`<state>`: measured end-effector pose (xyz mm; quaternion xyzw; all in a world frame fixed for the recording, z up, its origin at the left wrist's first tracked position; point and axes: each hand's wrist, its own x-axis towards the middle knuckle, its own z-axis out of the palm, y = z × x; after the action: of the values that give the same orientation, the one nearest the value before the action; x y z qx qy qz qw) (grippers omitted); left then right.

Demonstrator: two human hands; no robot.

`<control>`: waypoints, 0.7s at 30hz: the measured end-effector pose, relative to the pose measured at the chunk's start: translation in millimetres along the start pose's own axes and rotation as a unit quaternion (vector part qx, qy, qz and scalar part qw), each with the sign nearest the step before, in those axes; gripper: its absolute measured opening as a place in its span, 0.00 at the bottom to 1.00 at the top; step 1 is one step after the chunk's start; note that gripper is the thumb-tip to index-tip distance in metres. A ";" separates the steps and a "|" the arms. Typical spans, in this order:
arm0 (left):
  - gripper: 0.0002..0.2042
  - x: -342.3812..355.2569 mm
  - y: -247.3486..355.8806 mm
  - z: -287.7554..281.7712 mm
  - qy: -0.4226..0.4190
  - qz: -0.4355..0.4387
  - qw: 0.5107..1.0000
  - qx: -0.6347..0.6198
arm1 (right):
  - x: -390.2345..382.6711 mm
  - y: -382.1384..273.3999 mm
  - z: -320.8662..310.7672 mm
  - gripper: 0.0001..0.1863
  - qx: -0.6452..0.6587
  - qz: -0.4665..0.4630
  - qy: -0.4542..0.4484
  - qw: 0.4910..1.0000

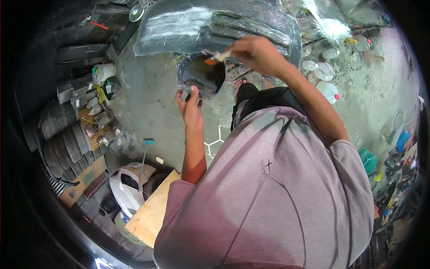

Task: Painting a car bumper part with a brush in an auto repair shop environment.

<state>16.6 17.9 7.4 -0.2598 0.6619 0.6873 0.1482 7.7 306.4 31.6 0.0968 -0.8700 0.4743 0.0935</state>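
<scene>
My right hand (256,53) grips a paintbrush (221,57) by its pale handle. The orange part of the brush hangs over a round, open container (180,74) with a clear-looking, crusted rim. Inside the container is something dark and brownish. My left hand (191,106) pinches the near side of that rim between thumb and fingers. Just beyond both hands lies a large curved panel (179,29), partly covered with whitish glass-fibre strands and ridged on its right part.
Plastic jugs (324,71) stand on the right of the grey floor (148,94). Buckets and tins (104,72) line the left wall. A white moulded part (123,190) and a wooden board (154,208) are at lower left, near a blue-headed broom (148,141).
</scene>
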 end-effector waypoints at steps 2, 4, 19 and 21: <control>0.40 -2.5 3.4 4.3 0.002 -0.004 1.000 0.006 | -0.6 -6.8 21.2 0.09 -0.093 0.034 -0.057 0.993; 0.39 -2.6 2.9 6.6 0.005 -0.005 1.000 0.012 | -1.0 0.7 37.1 0.09 -0.059 0.064 -0.021 0.996; 0.38 -2.3 -3.8 2.7 -0.020 0.006 1.000 -0.018 | 15.9 30.6 34.4 0.10 0.379 0.303 0.048 0.873; 0.37 -2.1 -5.3 1.7 -0.023 0.019 0.999 -0.025 | 31.1 40.7 28.9 0.10 0.374 0.290 0.071 0.878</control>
<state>20.9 20.3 4.1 -0.2349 0.6455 0.7123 0.1441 -34.7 301.2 -8.7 -0.1662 -0.6080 0.7758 -0.0306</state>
